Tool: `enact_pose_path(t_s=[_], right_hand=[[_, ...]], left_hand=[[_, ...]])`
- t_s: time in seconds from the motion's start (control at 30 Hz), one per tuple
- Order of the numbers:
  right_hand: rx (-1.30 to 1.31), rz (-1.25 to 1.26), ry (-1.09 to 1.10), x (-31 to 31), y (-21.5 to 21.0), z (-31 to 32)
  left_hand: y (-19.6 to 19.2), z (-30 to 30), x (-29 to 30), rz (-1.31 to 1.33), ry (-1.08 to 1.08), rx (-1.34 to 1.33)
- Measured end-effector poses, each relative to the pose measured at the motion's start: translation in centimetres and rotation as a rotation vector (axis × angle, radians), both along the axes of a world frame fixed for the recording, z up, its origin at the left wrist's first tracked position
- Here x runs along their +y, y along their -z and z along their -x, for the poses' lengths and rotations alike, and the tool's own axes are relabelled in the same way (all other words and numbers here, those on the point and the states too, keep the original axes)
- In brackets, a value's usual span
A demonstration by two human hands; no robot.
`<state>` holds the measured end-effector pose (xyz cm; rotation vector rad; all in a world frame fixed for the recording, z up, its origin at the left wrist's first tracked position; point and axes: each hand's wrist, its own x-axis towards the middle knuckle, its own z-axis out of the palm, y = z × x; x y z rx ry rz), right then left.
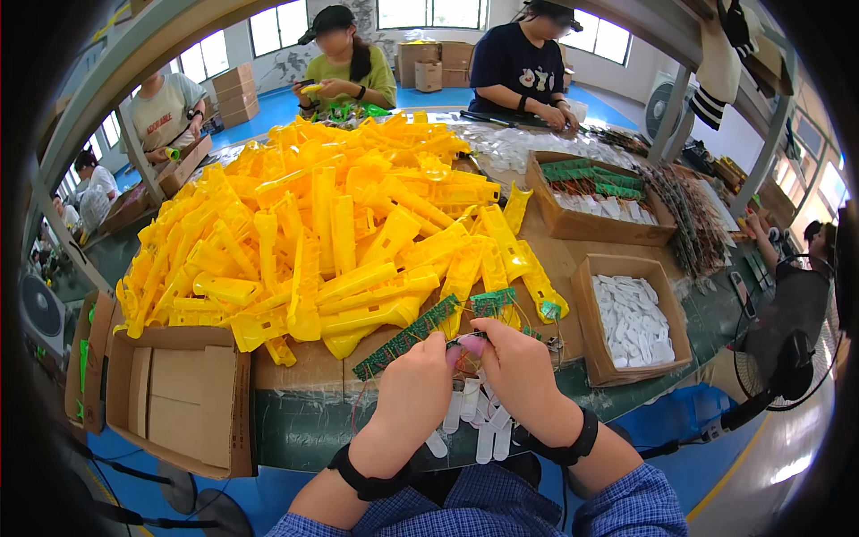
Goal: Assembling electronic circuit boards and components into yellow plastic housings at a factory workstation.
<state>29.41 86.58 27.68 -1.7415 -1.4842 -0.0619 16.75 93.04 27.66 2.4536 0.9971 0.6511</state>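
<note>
My left hand point(413, 391) and my right hand point(521, 365) meet over the near table edge, thumbs and fingers pinched together on a small dark-green circuit board point(466, 337). Something pinkish shows between the fingertips, and my fingers hide most of the board. Beside my left fingers lies a long green circuit board strip point(407, 337). Another board piece point(494, 304) lies just beyond my right hand, with thin red and yellow wires around it. Below my hands several white plastic strips point(485, 436) lie on the green table point(304, 413).
A big heap of yellow plastic casings point(340, 233) covers the table's middle. At left stands an open cardboard box point(183, 394). To the right are a box of white strips point(592, 309), a box with green boards point(658, 234) and bundled wires point(684, 215). Several people work around the table.
</note>
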Motion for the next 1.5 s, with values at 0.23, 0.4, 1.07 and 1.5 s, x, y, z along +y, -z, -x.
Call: enact_pose_path(t_s=[0.23, 0.4, 1.07, 1.5], right_hand=[[-0.058, 0.023, 0.066, 0.1, 0.5, 0.0], [-0.152, 0.075, 0.148, 0.6, 0.1, -2.4], [-0.136, 0.207, -0.271, 1.0, -1.2, -3.7], [0.028, -0.010, -0.200, 3.9, -0.2, -4.5]], left_hand=[[0.4, -0.8, -0.4, -0.034, -0.064, 0.123], [0.3, -0.4, -0.4, -0.037, -0.011, 0.131], [1.4, 3.8, 4.9, -0.057, 0.049, 0.194], [0.3, 2.7, 4.0, -0.180, 0.069, -0.018]])
